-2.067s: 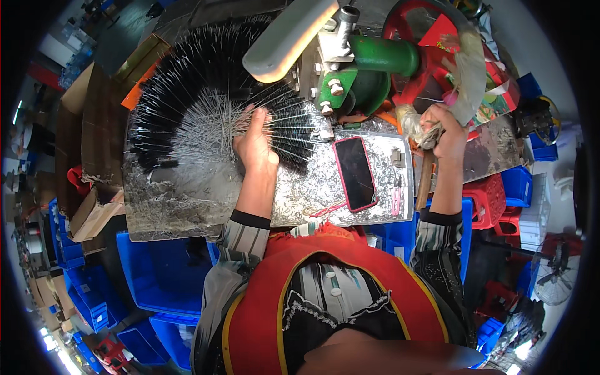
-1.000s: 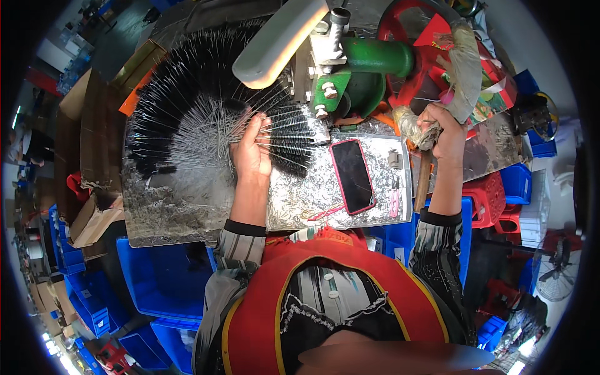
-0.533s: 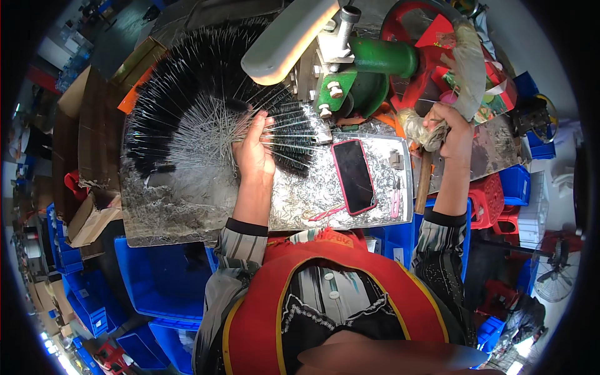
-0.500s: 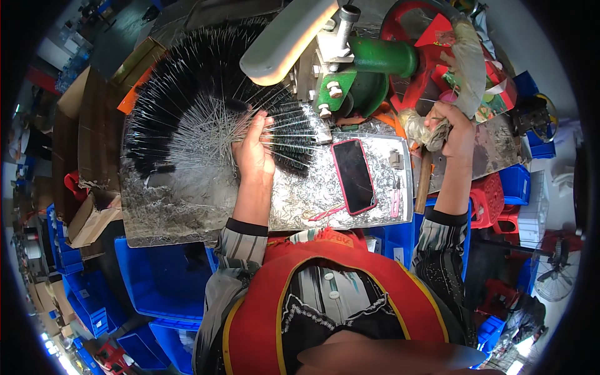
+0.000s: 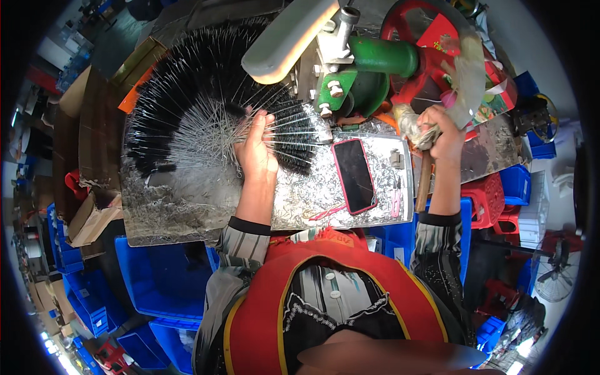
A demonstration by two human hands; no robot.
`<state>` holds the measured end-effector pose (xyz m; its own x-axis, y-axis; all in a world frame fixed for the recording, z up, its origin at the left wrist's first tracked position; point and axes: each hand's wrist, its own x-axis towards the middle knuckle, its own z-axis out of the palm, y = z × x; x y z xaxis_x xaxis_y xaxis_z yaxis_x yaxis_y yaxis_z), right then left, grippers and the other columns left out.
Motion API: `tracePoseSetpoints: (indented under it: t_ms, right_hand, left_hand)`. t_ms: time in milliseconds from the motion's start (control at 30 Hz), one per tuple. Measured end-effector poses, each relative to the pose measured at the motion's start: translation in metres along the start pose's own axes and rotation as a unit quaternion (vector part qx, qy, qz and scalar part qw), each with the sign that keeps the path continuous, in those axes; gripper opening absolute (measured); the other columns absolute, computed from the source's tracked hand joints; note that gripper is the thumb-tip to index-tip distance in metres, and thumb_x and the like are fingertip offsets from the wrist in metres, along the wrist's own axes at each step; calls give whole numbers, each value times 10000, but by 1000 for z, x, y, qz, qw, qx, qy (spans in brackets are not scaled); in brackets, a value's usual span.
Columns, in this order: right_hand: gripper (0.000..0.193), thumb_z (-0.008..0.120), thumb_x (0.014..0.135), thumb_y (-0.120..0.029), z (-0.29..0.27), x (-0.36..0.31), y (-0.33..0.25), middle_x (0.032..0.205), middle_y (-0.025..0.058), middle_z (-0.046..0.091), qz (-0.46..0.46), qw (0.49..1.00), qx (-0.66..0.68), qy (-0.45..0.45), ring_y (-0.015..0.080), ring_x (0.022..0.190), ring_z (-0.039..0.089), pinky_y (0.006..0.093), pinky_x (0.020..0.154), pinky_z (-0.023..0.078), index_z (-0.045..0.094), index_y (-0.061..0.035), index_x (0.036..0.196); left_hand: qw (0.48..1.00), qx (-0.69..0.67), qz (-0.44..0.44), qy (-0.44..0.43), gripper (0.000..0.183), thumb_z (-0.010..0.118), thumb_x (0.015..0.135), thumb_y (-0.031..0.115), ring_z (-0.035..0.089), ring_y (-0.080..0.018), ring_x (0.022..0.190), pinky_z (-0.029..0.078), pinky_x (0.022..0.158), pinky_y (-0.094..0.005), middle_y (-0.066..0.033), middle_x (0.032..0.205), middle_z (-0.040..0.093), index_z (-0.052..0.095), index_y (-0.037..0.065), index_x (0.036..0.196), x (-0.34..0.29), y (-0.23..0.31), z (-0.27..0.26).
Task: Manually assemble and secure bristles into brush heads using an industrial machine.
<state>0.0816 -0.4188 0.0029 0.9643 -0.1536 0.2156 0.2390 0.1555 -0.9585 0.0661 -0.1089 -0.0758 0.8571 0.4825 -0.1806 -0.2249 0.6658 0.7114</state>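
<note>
At the left of the bench lies a wide fan of wire brushes [image 5: 187, 69], thin metal stems with black bristles. My left hand [image 5: 256, 150] is closed on several wire brushes [image 5: 294, 128] at the right side of this fan, thumb on top; their bristle ends point right toward the green machine [image 5: 381, 56]. On that machine's right is a red handwheel [image 5: 431, 69]. My right hand [image 5: 447, 137] is wrapped round a cloth-wrapped handle [image 5: 415, 128] beside the wheel. Exactly how the handle joins the wheel is hidden.
A phone in a pink case [image 5: 354, 175] lies on the shiny bench sheet, with small pink snips [image 5: 395, 200] to its right. A lit lamp [image 5: 287, 40] hangs over the brushes. Blue bins [image 5: 162, 275] stand below the bench edge; a cardboard box [image 5: 94, 125] is at left.
My right hand has moved a little left and down with the wrapped handle, and the red wheel has turned slightly. My left hand has shifted only slightly, still on the brushes.
</note>
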Motion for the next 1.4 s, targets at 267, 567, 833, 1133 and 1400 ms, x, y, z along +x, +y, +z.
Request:
tracePoseSetpoints:
  t_ms: [267, 567, 833, 1133, 1400]
  right_hand:
    - [141, 636, 658, -146, 4, 19, -53, 505, 85, 538, 102, 992, -77, -2, 131, 451, 502, 233, 425, 357, 554, -32, 646]
    - [109, 578, 715, -68, 6, -4, 29, 689, 91, 575, -153, 985, -75, -4, 134, 563, 540, 247, 518, 430, 573, 40, 705]
    - [112, 598, 676, -50, 4, 0, -1, 620, 106, 564, 13, 999, 0, 49, 173, 516, 548, 270, 484, 437, 570, 46, 726]
    - [113, 562, 705, -64, 5, 2, -15, 563, 106, 531, 38, 995, -49, 74, 193, 504, 530, 283, 503, 424, 547, 38, 659]
    - [147, 608, 677, -92, 5, 4, -18, 600, 95, 567, 55, 995, -34, 72, 174, 511, 564, 275, 475, 440, 581, 38, 738]
  left_hand:
    - [1000, 3, 12, 12, 360, 615, 749, 11, 594, -129, 723, 404, 548, -193, -82, 857, 612, 485, 4, 1085, -2, -2, 3]
    - [999, 29, 6, 25, 359, 602, 763, 14, 592, -137, 719, 427, 534, -187, -88, 869, 597, 475, 3, 1098, -4, 2, 6]
    - [998, 10, -12, -66, 314, 559, 810, 82, 594, -154, 759, 433, 567, -210, -96, 874, 592, 473, 1, 1101, 2, 0, -6]
    - [998, -42, 8, -48, 323, 551, 813, 79, 580, -136, 738, 406, 507, -186, -99, 864, 581, 455, 7, 1113, 3, -1, -10]
    - [997, -64, 10, -41, 337, 550, 816, 71, 587, -145, 755, 409, 505, -183, -98, 878, 577, 439, -3, 1126, 5, -2, -11]
